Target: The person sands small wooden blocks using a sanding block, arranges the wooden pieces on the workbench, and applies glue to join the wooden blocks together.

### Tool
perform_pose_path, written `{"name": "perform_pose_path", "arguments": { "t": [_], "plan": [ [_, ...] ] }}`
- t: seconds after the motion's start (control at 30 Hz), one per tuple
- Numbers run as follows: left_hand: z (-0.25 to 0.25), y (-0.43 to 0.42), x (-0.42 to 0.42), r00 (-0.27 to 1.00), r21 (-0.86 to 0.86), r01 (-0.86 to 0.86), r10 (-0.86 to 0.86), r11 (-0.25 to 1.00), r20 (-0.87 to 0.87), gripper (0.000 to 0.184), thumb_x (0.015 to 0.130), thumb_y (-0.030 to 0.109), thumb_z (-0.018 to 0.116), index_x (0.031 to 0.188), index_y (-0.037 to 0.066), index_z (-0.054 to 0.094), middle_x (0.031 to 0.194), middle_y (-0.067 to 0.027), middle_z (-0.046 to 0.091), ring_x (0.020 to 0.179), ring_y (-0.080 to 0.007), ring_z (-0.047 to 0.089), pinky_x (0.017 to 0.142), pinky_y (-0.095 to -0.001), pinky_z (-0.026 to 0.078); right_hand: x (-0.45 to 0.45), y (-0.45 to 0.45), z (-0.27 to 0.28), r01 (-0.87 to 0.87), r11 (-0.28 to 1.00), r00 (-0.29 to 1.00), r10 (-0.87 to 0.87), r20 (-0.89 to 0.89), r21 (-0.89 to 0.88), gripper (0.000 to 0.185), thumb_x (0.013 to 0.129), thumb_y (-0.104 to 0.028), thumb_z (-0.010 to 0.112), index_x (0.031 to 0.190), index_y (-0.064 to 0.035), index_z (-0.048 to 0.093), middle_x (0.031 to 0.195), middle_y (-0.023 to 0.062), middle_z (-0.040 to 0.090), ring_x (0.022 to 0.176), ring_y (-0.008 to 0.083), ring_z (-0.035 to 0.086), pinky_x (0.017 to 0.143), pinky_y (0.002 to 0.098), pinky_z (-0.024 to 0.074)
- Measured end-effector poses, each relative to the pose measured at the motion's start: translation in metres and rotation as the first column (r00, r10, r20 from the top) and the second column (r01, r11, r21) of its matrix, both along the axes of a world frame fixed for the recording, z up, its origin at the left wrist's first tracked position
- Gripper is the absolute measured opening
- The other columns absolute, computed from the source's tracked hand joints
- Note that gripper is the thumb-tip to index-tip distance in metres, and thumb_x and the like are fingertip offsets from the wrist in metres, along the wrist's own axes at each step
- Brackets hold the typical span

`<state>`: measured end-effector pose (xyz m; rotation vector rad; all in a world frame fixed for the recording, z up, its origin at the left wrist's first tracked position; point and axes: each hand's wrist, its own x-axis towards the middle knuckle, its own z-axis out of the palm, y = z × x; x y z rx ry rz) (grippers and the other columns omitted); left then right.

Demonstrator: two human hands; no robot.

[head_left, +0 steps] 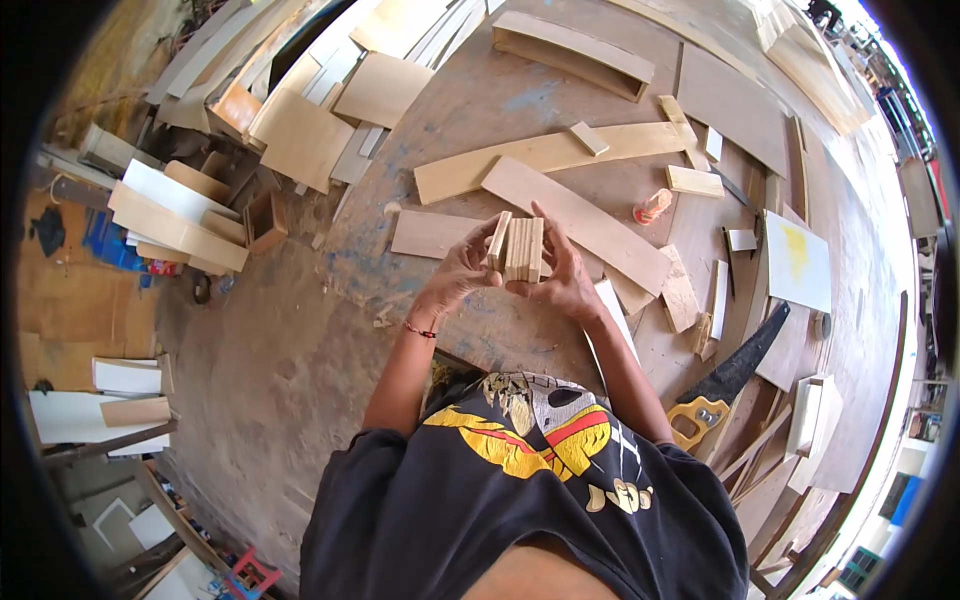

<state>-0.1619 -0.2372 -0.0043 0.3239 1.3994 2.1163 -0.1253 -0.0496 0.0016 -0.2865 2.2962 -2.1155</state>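
Observation:
Over the near edge of the workbench, my left hand grips a thin plywood piece between thumb and fingers. Close beside that piece, my right hand is closed around a small stack of plywood blocks, their layered edges facing me. Whether the thin piece touches the stack is hard to make out. Behind the hands, a flat board lies to the left and a long plywood strip runs diagonally to the right.
A handsaw with a yellow handle lies at the right. An orange-labelled bottle is among wood offcuts. A long box-like wooden piece sits at the back. Sheet offcuts are piled at the left, beside the floor.

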Motion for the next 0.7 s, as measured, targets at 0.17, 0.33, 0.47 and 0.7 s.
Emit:
{"name": "perform_pose_path", "arguments": {
  "t": [0.17, 0.33, 0.47, 0.7],
  "plan": [
    [0.007, 0.012, 0.010, 0.999, 0.128, -0.011, 0.007, 0.992, 0.034, 0.102, 0.057, 0.017, 0.085, 0.139, 0.006, 0.025, 0.132, -0.0031, 0.042, 0.119, -0.0145, 0.043, 0.099, -0.0311, 0.041, 0.002, -0.002, 0.011, 0.008, 0.995, 0.992, 0.005, -0.128, 0.098, 0.108, 0.056, -0.021, 0.084, 0.140, -0.0012, 0.021, 0.132, 0.0214, 0.041, 0.122, 0.0310, 0.043, 0.100, 0.0400, 0.0386],
    [0.015, 0.019, 0.025, 1.000, 0.141, 0.002, -0.001, 0.990, -0.006, 0.100, 0.065, 0.022, 0.080, 0.141, 0.009, 0.017, 0.136, -0.0040, 0.036, 0.122, -0.0148, 0.040, 0.100, -0.0326, 0.040, 0.003, 0.000, 0.005, 0.055, 0.989, 0.977, -0.026, -0.213, 0.135, 0.109, 0.054, -0.022, 0.084, 0.140, -0.0017, 0.020, 0.131, 0.0222, 0.043, 0.121, 0.0323, 0.044, 0.100, 0.0393, 0.0386],
    [0.014, 0.020, 0.032, 0.998, 0.253, 0.029, -0.040, 0.967, 0.039, 0.074, 0.087, 0.047, 0.052, 0.143, 0.014, 0.016, 0.137, -0.0044, 0.037, 0.122, -0.0152, 0.041, 0.098, -0.0320, 0.041, 0.005, 0.001, 0.011, 0.030, 0.988, 0.978, 0.002, -0.207, 0.150, 0.108, 0.056, -0.021, 0.083, 0.141, -0.0011, 0.019, 0.131, 0.0203, 0.043, 0.119, 0.0298, 0.046, 0.100, 0.0396, 0.0386],
    [0.024, 0.026, 0.035, 0.986, 0.259, -0.002, -0.041, 0.966, 0.159, 0.060, 0.097, 0.035, 0.038, 0.144, 0.017, 0.005, 0.137, -0.0082, 0.032, 0.121, -0.0193, 0.042, 0.095, -0.0320, 0.043, 0.007, 0.004, 0.015, 0.026, 0.984, 0.973, 0.014, -0.229, 0.173, 0.113, 0.051, -0.024, 0.087, 0.140, -0.0018, 0.021, 0.130, 0.0216, 0.043, 0.119, 0.0331, 0.046, 0.099, 0.0394, 0.0384]
  ]
}}
